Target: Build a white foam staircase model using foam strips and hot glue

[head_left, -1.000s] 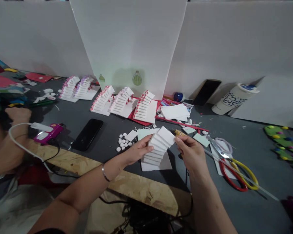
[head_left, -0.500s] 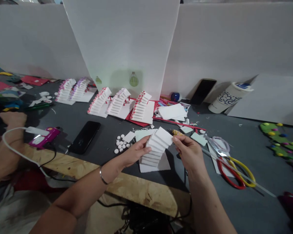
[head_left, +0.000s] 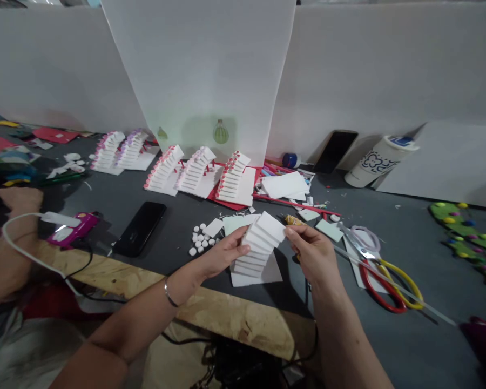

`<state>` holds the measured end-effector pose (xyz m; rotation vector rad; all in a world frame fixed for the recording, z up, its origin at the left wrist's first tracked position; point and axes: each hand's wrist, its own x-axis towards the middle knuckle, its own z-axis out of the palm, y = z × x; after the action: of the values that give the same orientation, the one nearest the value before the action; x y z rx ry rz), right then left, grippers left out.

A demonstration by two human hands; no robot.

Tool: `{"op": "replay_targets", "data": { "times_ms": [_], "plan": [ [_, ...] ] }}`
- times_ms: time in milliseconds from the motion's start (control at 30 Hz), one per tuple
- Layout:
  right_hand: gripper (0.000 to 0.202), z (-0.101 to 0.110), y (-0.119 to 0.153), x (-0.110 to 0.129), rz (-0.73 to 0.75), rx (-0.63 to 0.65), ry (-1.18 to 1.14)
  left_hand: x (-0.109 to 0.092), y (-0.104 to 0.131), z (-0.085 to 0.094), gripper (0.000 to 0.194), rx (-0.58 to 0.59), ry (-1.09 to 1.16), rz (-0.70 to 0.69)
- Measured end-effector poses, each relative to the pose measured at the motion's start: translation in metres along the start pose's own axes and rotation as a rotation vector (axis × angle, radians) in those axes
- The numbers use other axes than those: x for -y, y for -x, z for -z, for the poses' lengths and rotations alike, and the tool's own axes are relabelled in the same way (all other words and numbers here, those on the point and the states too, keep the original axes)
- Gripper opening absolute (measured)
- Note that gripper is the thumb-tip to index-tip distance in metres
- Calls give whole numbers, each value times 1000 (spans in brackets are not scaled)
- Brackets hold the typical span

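A grey worktable holds five finished white foam staircases with red-trimmed steps, lined up at the back. Nearer the edge stands a plain staircase, not yet trimmed. The person's left hand grips its side; the right hand pinches its top step. Loose white dots lie beside it.

Both bare forearms are reaching forward from the bottom of the view, converging toward the middle. The left hand is lying palm-inward with its fingers stretched forward and the thumb pressing from above; a thin silver bracelet is circling its wrist. The right hand is curling, thumb and forefinger apparently pinched together, though the fingertips are partly hidden.
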<state>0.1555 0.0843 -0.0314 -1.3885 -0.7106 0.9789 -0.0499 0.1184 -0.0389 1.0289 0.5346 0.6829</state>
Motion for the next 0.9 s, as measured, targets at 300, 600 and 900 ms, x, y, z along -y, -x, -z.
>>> {"op": "replay_targets", "data": {
  "times_ms": [300,600,900],
  "plan": [
    [37,-1,2,5,5,-8,-4,-1,0,0,55,-2,-23,-13],
    [35,-1,1,2,6,-7,-18,0,0,1,57,-17,-15,-3],
    [36,0,2,6,8,-4,0,-2,1,0,54,-4,-29,15]
  ]
}}
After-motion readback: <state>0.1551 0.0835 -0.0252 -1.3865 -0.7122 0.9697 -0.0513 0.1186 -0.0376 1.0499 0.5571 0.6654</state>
